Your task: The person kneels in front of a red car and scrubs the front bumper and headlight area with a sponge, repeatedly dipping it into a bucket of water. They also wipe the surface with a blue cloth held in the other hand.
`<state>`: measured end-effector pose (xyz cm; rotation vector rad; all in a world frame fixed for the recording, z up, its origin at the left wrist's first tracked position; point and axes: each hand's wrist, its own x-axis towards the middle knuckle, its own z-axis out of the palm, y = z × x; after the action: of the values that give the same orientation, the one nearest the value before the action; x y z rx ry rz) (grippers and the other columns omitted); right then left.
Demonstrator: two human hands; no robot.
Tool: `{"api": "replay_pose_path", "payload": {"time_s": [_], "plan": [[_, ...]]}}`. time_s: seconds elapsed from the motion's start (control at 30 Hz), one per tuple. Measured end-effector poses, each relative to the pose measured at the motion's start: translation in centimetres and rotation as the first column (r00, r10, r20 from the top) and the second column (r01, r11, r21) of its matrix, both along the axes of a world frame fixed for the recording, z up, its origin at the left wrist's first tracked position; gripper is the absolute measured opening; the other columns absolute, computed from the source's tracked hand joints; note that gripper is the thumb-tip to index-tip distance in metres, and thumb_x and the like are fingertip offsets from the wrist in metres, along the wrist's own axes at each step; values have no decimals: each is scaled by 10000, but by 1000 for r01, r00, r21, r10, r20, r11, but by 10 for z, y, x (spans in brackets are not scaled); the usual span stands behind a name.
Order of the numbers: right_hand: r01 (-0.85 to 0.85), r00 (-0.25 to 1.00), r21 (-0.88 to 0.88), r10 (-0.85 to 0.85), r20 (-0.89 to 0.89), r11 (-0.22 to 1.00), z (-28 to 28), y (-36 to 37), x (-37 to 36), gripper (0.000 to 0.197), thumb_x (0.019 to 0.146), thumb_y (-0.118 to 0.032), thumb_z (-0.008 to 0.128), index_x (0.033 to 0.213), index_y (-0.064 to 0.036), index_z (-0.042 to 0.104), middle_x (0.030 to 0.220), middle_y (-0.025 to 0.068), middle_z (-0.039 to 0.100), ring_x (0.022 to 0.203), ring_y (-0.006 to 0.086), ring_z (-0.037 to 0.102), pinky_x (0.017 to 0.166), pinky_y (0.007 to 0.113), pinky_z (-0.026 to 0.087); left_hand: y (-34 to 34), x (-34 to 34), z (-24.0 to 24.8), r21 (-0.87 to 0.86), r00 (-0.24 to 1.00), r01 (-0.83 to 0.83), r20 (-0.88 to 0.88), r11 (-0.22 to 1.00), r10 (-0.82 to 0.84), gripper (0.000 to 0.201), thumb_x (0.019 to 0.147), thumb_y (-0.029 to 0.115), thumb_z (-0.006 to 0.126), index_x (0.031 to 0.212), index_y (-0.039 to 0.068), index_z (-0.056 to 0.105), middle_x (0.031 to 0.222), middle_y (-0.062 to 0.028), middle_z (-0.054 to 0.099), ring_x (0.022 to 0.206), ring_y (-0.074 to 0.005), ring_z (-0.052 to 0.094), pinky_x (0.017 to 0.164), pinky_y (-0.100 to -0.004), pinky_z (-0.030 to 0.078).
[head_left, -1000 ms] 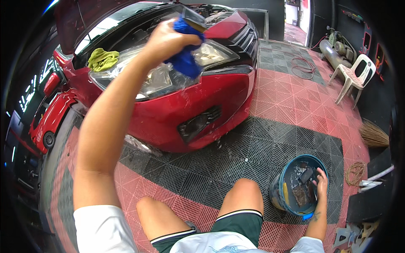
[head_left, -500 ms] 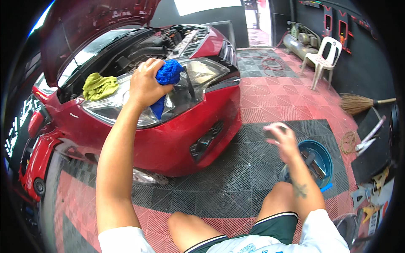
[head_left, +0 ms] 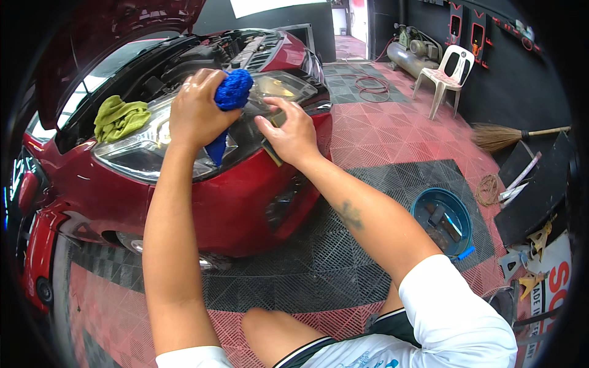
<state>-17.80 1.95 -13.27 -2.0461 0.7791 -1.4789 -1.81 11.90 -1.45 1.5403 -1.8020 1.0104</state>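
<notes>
My left hand [head_left: 197,110] is closed round a bunched blue cloth [head_left: 233,89], its tail hanging below the fingers in front of the car's headlight [head_left: 138,153]. Close by, my right hand [head_left: 291,130] is at the headlight's inner side with fingers curved. A flat dark piece with a yellowish edge [head_left: 272,153] shows past its thumb and seems to be in its grip; most of it is hidden. On the headlight's outer top edge lies a crumpled yellow-green cloth [head_left: 121,118]. The red front bumper [head_left: 227,211] is below my hands.
The car's hood [head_left: 123,24] is raised over the engine bay. On the tiled floor at right stands a blue bucket [head_left: 441,221] with dark items in it. Farther back are a white plastic chair [head_left: 446,78], an air compressor [head_left: 417,52], a coiled red hose [head_left: 373,88] and a broom [head_left: 494,136].
My right hand has come from beside the bucket up and left to the headlight. My left hand still grips the blue cloth. The view has shifted slightly.
</notes>
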Motion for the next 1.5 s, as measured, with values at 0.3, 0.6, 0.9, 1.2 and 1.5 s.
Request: {"api": "replay_pose_path", "payload": {"time_s": [0.3, 0.6, 0.9, 1.2, 1.5], "plan": [[133, 960, 0, -129, 249, 991, -54, -45, -66, 511, 864, -360, 870, 1261, -80, 713, 1154, 146, 763, 1039, 287, 743, 905, 405, 579, -4, 8, -9, -3, 996, -35, 83, 999, 35, 602, 712, 225, 906, 1239, 33, 687, 1295, -140, 696, 1210, -378, 666, 1029, -443, 538], [-13, 997, -61, 8, -71, 998, -131, -15, -62, 733, 877, -355, 874, 1531, -209, 575, 1346, 89, 613, 1071, 305, 710, 915, 430, 591, -16, 4, -8, -42, 985, -100, 139, 994, 105, 597, 710, 329, 874, 1229, 91, 701, 1257, -76, 708, 1155, -347, 688, 969, -456, 554], [-76, 993, -193, 56, -104, 978, -138, -34, -217, 217, 805, -54, 784, 1011, -86, 724, 1040, 85, 761, 978, 300, 715, 872, 424, 569, -17, 1, -12, -27, 985, -87, 150, 996, 90, 570, 712, 299, 880, 1211, 92, 699, 1224, -79, 709, 1140, -346, 687, 942, -457, 558], [656, 590, 176, -353, -726, 734, -257, -30, -539, 518, 800, -298, 924, 1088, -26, 591, 884, 181, 708, 820, 387, 694, 780, 454, 546, -14, 0, -8, -21, 983, -92, 156, 996, 94, 594, 722, 228, 894, 1240, 32, 681, 1269, -110, 700, 1161, -353, 688, 975, -423, 553], [711, 329, 333, 126, -936, 619, -436, -88, -572, 562, 927, -255, 662, 1350, 112, 611, 1363, 366, 628, 1295, 548, 584, 1146, 509, 466, -15, -1, -7, -18, 981, -82, 175, 996, 84, 572, 674, 217, 886, 1190, 70, 689, 1242, -101, 699, 1157, -360, 677, 983, -450, 552]]}}
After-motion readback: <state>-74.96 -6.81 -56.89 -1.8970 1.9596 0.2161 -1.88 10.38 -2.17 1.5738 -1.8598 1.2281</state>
